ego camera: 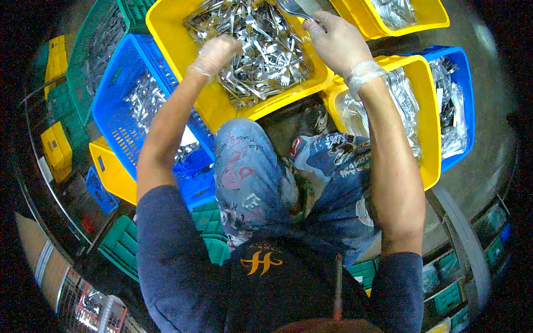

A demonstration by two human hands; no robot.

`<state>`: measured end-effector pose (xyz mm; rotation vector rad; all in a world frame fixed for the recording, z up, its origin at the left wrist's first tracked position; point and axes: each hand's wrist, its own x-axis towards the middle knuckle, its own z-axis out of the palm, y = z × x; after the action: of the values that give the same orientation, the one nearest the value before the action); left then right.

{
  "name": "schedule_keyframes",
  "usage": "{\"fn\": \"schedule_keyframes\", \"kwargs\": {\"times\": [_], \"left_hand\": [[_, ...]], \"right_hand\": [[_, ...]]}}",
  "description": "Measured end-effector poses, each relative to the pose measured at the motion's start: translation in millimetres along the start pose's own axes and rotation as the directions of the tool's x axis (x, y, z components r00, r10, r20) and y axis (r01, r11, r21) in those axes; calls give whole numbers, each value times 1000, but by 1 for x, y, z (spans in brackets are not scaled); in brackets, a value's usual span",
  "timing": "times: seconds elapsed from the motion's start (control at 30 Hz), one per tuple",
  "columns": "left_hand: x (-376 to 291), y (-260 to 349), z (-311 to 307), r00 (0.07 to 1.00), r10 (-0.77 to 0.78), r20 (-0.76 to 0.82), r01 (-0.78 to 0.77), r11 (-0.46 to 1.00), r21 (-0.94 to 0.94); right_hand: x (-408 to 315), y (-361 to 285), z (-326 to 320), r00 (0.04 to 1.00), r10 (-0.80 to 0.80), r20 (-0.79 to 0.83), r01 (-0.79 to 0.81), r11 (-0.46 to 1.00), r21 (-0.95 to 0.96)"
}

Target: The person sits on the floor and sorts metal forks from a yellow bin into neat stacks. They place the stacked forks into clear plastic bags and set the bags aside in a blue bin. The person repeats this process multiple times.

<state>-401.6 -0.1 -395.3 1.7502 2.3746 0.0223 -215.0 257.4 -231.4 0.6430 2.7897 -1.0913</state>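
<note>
A yellow plastic crate (260, 111) full of loose metal forks (266, 54) stands before my knees. My right hand (339, 43), in a clear plastic glove, is raised over the crate's right side. Its thumb and fingers grip metal forks (295, 9) by the handles, heads towards the upper left; how many is unclear. My left hand (218, 52), also gloved, is over the left part of the fork pile with its fingers curled. Motion blurs it, so whether it pinches a fork cannot be told.
To the left, a blue perforated crate (120, 100) holds more cutlery beside a green crate (79, 79). Below my right forearm a yellow crate (431, 137) contains plastic-bagged cutlery (402, 104). Beyond it stands a blue crate (468, 91); another yellow crate (431, 16) is at the upper right.
</note>
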Motion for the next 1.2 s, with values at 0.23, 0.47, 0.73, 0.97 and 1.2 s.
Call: {"fn": "schedule_keyframes", "kwargs": {"times": [0.23,0.47,0.73,0.97,1.2], "left_hand": [[14,72,-208,836,-549,6,335,501,-798],[34,74,-92,884,-446,142,324,364,-873],[21,103,96,937,157,311,-82,967,-241],[16,71,-25,992,63,-108,-98,929,-356],[20,64,-171,750,-621,-228,355,668,-654]], "right_hand": [[-8,-26,10,985,-168,-41,170,985,37],[-9,-21,2,988,-152,-26,152,988,4],[-5,-9,1,984,-153,-87,153,988,-10],[-3,-10,-1,998,-66,-15,66,997,-43],[-2,-26,17,984,-153,-95,157,987,39]]}}
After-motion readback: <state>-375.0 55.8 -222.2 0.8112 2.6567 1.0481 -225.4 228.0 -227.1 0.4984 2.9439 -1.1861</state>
